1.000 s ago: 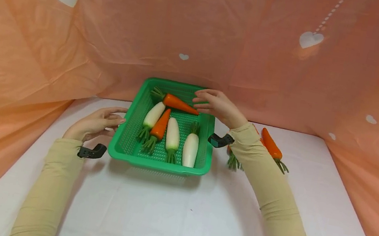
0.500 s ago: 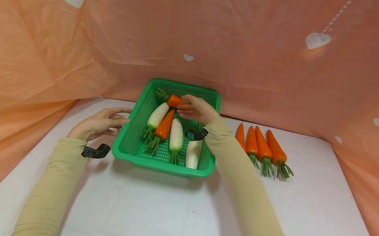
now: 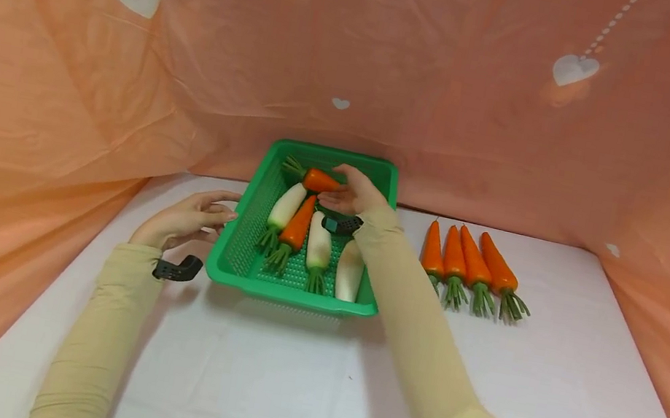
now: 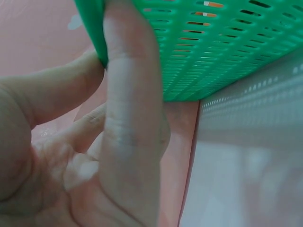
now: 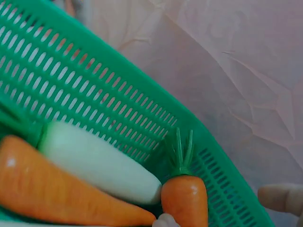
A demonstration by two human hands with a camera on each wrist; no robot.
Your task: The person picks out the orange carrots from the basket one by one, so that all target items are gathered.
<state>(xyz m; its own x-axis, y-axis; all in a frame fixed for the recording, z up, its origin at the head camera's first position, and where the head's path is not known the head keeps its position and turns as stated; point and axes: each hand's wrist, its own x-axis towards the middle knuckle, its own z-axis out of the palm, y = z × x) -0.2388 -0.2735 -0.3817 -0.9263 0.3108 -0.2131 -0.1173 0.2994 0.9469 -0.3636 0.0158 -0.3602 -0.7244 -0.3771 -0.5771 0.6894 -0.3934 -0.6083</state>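
A green plastic basket (image 3: 287, 295) holds two carrots and three white radishes. My left hand (image 3: 190, 214) pinches its left rim between thumb and finger, as the left wrist view shows from below. Over the basket's right half reaches my right hand (image 3: 354, 194), fingers apart and gripping nothing. Its fingertips overlap the tip end of the back carrot (image 3: 316, 180), which lies crosswise. In the right wrist view one fingertip (image 5: 165, 220) sits right by that carrot. The left radish (image 3: 287, 205), front carrot (image 3: 297, 223) and middle radish (image 3: 319, 240) lie side by side; my wrist partly hides the right radish (image 3: 350, 271).
Several carrots (image 3: 472, 262) lie in a row on the white tablecloth (image 3: 253, 380), right of the basket, leaves toward me. A peach curtain (image 3: 362, 43) with white hearts hangs close behind the basket and along both sides.
My right hand has moved left and inward, from the basket's right rim to over its inside. The left hand stays at the left rim. The whole head view has shifted slightly.
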